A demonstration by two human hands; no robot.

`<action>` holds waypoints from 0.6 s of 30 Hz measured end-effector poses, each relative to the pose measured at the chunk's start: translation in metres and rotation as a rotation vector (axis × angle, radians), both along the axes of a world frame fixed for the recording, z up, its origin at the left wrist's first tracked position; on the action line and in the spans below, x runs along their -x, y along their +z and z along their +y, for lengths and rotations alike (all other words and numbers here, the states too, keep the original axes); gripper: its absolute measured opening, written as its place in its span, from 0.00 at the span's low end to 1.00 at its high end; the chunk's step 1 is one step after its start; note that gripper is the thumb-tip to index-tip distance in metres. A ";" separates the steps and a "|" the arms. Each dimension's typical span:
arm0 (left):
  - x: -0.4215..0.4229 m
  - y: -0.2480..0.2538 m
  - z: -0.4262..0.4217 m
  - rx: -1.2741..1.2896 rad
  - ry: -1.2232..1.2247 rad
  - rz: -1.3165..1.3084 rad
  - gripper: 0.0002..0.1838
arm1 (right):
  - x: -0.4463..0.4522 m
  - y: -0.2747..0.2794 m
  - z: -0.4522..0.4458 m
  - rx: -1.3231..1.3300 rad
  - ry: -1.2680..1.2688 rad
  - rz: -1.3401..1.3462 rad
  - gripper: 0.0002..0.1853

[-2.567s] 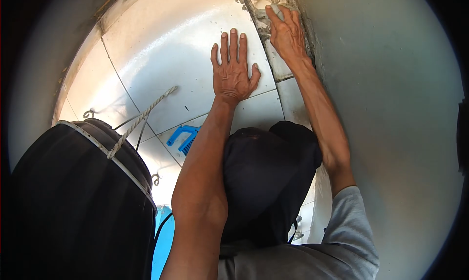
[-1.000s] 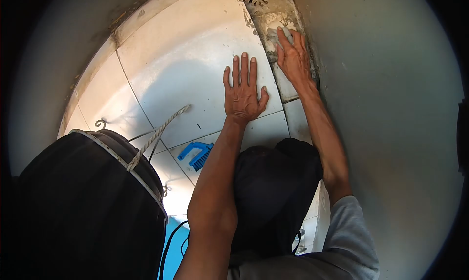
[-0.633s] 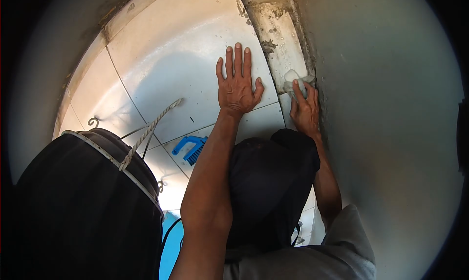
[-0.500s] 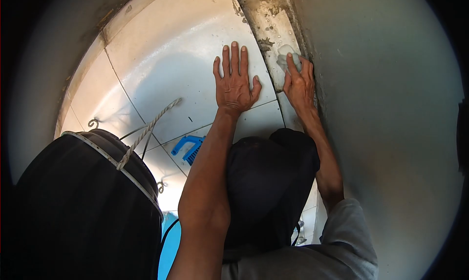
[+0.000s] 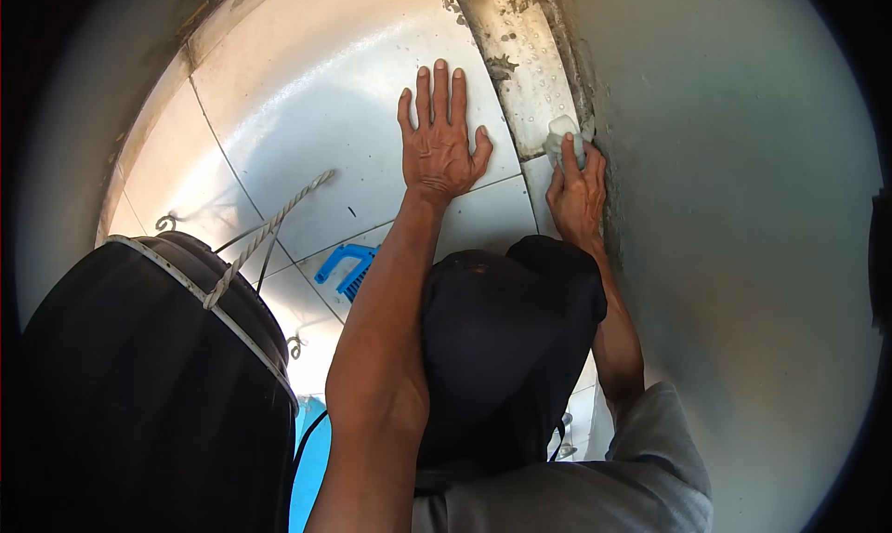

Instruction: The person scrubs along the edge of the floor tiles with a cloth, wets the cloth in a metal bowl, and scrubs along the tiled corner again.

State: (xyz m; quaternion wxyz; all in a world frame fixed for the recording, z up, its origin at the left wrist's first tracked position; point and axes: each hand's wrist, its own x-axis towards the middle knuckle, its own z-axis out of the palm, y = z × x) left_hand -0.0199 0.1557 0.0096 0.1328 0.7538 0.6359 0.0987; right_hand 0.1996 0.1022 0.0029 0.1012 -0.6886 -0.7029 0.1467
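Observation:
My left hand [image 5: 439,141] lies flat on the pale floor tiles [image 5: 325,115] with its fingers spread. On the right, my right hand [image 5: 580,191] grips a wadded light-grey cloth [image 5: 563,141] and presses it against the narrow tile strip [image 5: 525,59] along the wall. That strip is wet with droplets and has dark stains. A blue brush [image 5: 347,269] rests on the tiles beside my left forearm, which partly hides it.
A large black container [image 5: 149,375] with a metal ring [image 5: 246,336] and twisted rope [image 5: 279,219] stands at the left. The grey wall [image 5: 734,208] rises close on the right. Something light blue [image 5: 311,459] shows at the bottom.
My right hand and the cloth went down the strip, back up a little, and down again, baring the stained part they had covered. My left hand stays flat on the tiles.

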 end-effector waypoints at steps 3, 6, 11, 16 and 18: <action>-0.001 -0.001 0.000 -0.002 0.005 -0.014 0.44 | 0.023 -0.011 0.063 -0.141 0.012 -0.017 0.25; 0.001 0.000 0.000 -0.012 -0.007 -0.009 0.44 | 0.052 -0.019 0.153 -0.267 0.051 -0.020 0.25; -0.002 0.000 0.002 -0.007 0.006 -0.013 0.45 | 0.045 -0.006 0.140 -0.162 0.036 0.048 0.25; 0.001 0.000 0.000 0.021 0.009 -0.044 0.44 | -0.004 0.014 0.007 0.031 0.053 0.114 0.30; 0.001 0.002 -0.001 0.031 0.011 -0.025 0.44 | -0.004 0.004 0.013 0.010 0.034 0.162 0.30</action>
